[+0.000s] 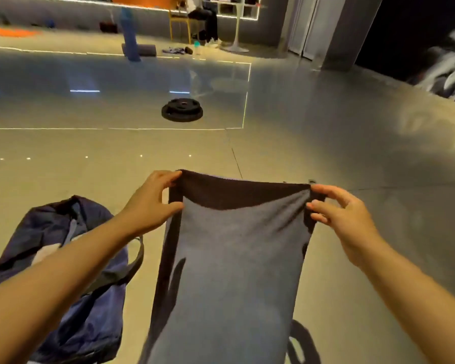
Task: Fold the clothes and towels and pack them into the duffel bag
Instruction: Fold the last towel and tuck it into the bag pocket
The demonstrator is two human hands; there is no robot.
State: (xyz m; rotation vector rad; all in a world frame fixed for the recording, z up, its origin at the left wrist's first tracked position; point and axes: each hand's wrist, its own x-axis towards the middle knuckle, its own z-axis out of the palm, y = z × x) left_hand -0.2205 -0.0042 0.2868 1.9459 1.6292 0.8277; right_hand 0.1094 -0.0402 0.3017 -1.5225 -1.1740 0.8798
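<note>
The folding step was in hand. A grey towel (229,258), or possibly a garment, since the blurred lower part made it hard to tell which, was held up in front of the person and hung down toward the bottom of the view. The left hand (153,200) pinched its upper left corner between thumb and fingers; the right hand (336,208) pinched the upper right corner likewise, with the outer fingers loosely spread. The top edge was stretched fairly taut between the two hands, and a darker band ran along it where the cloth seemed doubled over.

The duffel bag (71,271), dark blue, lay on the floor (326,143) to the left, below the left forearm, its mouth apparently open with something pale inside. A weight plate (182,110) lay on the floor well beyond.

In my judgement packing of this item had not begun. The next move would call for bringing the two corners together to halve the cloth, keeping the edges matched, before carrying it left to the bag.
</note>
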